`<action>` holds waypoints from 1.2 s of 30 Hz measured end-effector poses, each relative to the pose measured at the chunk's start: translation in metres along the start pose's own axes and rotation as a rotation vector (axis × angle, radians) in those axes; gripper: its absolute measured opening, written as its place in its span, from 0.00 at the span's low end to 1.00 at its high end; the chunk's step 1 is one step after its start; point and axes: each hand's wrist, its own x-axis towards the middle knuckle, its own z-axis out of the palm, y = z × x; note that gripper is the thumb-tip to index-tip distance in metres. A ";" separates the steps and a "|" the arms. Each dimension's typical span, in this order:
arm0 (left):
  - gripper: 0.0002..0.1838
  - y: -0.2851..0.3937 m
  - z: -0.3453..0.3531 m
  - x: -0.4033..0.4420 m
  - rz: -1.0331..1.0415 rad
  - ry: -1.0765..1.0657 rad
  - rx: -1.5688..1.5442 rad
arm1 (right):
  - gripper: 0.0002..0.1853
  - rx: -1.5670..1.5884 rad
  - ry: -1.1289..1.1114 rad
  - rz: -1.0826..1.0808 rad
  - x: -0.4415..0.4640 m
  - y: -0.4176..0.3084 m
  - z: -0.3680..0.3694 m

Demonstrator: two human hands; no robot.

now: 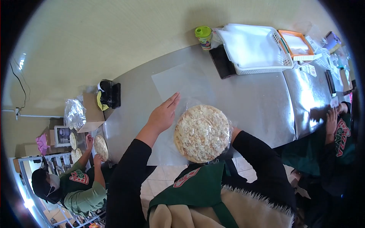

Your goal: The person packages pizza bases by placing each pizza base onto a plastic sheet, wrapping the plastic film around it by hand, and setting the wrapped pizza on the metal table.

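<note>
The left hand [161,117] has straight, closely aligned fingers, gripping nothing; the right hand [235,135] is mostly hidden, its grip unclear. Between them, touching the right, the round, plastic-wrapped pizza [202,133] sits at the steel table's [262,102] near edge.

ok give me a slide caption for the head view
Left hand open beside a pizza in clear plastic, right hand at its edge, metal table beyond.

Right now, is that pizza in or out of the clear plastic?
It looks in: the pizza has clear plastic glinting across its right edge and spreading past its rim. Whether it's sealed, I cannot tell.
</note>
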 end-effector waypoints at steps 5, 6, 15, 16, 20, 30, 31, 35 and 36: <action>0.27 0.004 -0.001 -0.013 0.075 0.012 0.053 | 0.26 0.060 0.060 -0.078 0.001 -0.001 0.002; 0.26 0.004 0.002 -0.017 0.094 0.008 0.052 | 0.26 0.068 0.069 -0.096 0.002 -0.002 0.001; 0.15 0.021 0.026 -0.045 0.002 0.249 -0.143 | 0.23 0.188 0.091 -0.198 0.001 -0.006 0.009; 0.11 0.021 0.028 -0.047 -0.111 0.332 -0.194 | 0.22 0.256 0.063 -0.213 -0.001 -0.007 0.013; 0.08 0.012 0.036 -0.053 -0.145 0.325 0.053 | 0.23 0.391 0.016 -0.165 0.003 -0.007 0.026; 0.05 0.046 0.057 -0.065 -0.320 0.229 -0.199 | 0.30 0.628 0.042 -0.385 0.064 0.024 0.014; 0.05 0.053 0.057 -0.065 -0.342 0.231 -0.257 | 0.31 0.616 0.024 -0.430 0.070 0.023 0.018; 0.05 0.069 0.054 -0.063 -0.385 0.216 -0.377 | 0.33 0.662 0.080 -0.477 0.065 0.017 0.033; 0.06 0.072 0.053 -0.063 -0.390 0.216 -0.416 | 0.33 0.612 0.105 -0.466 0.061 0.013 0.036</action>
